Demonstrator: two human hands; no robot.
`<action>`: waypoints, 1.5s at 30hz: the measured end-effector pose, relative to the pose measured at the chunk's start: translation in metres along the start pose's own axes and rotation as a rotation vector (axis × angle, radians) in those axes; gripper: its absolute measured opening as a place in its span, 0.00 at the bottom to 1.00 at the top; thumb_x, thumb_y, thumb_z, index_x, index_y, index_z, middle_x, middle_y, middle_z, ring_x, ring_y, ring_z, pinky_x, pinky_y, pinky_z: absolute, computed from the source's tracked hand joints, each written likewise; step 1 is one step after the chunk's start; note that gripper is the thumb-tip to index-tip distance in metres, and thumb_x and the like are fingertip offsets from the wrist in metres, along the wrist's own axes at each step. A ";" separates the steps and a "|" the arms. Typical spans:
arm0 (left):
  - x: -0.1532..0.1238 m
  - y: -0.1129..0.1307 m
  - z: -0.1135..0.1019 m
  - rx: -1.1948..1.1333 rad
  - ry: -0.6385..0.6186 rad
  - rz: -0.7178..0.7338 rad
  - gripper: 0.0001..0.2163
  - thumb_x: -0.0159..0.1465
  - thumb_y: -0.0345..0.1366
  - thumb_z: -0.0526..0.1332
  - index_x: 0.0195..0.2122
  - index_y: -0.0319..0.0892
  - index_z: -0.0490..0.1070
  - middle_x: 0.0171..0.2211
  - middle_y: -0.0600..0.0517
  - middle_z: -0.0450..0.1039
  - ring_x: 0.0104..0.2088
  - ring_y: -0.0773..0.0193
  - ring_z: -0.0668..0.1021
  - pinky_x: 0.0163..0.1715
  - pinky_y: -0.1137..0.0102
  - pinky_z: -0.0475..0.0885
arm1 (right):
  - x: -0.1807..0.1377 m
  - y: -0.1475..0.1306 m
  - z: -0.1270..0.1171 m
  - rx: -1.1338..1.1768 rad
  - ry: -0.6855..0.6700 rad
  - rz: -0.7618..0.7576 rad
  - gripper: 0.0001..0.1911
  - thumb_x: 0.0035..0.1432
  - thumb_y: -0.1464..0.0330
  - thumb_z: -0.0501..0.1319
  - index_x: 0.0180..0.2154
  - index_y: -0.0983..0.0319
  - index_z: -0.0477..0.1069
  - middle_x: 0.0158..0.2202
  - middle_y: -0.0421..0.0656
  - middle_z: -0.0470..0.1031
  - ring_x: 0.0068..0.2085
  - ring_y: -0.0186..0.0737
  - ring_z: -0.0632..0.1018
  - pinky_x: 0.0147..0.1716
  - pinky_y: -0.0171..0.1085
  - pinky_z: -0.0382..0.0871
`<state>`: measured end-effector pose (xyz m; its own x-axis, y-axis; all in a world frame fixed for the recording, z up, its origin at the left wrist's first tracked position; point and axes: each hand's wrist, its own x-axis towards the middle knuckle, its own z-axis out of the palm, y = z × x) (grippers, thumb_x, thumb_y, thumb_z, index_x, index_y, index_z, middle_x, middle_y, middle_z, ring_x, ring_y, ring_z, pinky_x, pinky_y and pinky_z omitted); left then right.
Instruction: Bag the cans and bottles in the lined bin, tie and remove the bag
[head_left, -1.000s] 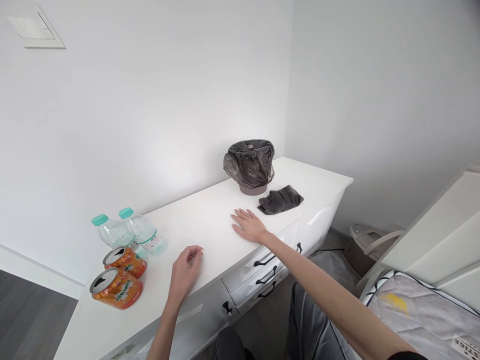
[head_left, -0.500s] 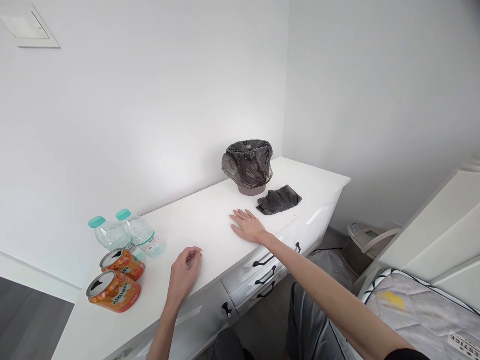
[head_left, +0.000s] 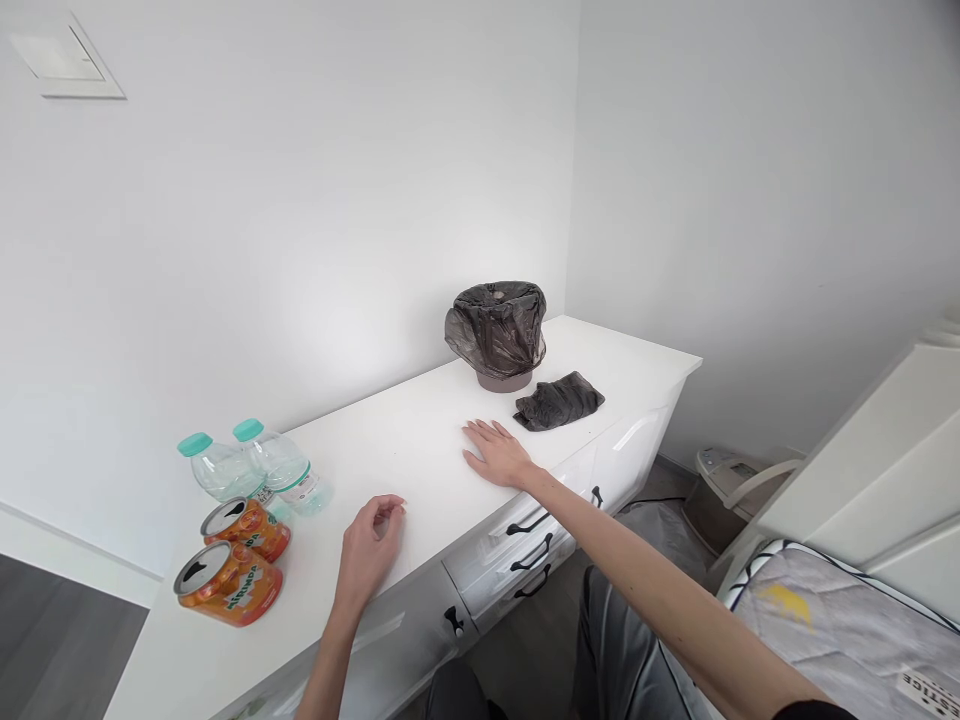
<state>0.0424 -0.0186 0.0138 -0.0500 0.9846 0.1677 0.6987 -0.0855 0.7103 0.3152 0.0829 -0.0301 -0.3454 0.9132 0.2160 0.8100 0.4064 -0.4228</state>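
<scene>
My right hand (head_left: 496,454) lies flat and open on the white dresser top (head_left: 405,440), palm down, a little in front of a crumpled dark bag (head_left: 558,400). Behind that bag stands a small bin lined with a dark plastic bag (head_left: 498,333). My left hand (head_left: 367,546) rests near the front edge with its fingers loosely curled and nothing visible in them. To its left lie two orange soda cans (head_left: 231,566) on their sides and two clear water bottles with teal caps (head_left: 255,468).
White walls close off the back and right of the dresser. Black drawer handles (head_left: 534,555) line its front. On the floor to the right sits a white appliance (head_left: 731,482), and a grey padded cover (head_left: 840,620) lies at the lower right.
</scene>
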 end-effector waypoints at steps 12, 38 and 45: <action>0.001 -0.003 0.001 0.001 -0.004 0.009 0.14 0.66 0.49 0.57 0.43 0.48 0.76 0.46 0.50 0.81 0.47 0.53 0.79 0.53 0.59 0.72 | 0.002 0.002 0.004 -0.015 0.016 -0.005 0.33 0.74 0.55 0.44 0.72 0.64 0.58 0.75 0.49 0.52 0.76 0.45 0.52 0.75 0.48 0.38; 0.004 -0.006 0.001 0.021 0.017 0.037 0.14 0.66 0.49 0.58 0.42 0.48 0.76 0.43 0.49 0.81 0.45 0.54 0.80 0.51 0.59 0.73 | 0.003 0.003 0.004 0.000 0.012 -0.004 0.33 0.74 0.55 0.44 0.72 0.65 0.58 0.76 0.49 0.52 0.76 0.46 0.52 0.75 0.49 0.38; 0.002 -0.004 0.001 0.022 0.021 0.039 0.14 0.66 0.49 0.58 0.42 0.47 0.77 0.43 0.49 0.82 0.44 0.54 0.80 0.50 0.59 0.74 | 0.002 0.000 0.002 -0.004 0.009 -0.001 0.34 0.74 0.55 0.43 0.72 0.65 0.55 0.75 0.49 0.52 0.76 0.45 0.52 0.74 0.49 0.39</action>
<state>0.0399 -0.0157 0.0108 -0.0377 0.9770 0.2097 0.7156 -0.1201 0.6881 0.3142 0.0845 -0.0313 -0.3421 0.9126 0.2241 0.8116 0.4071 -0.4190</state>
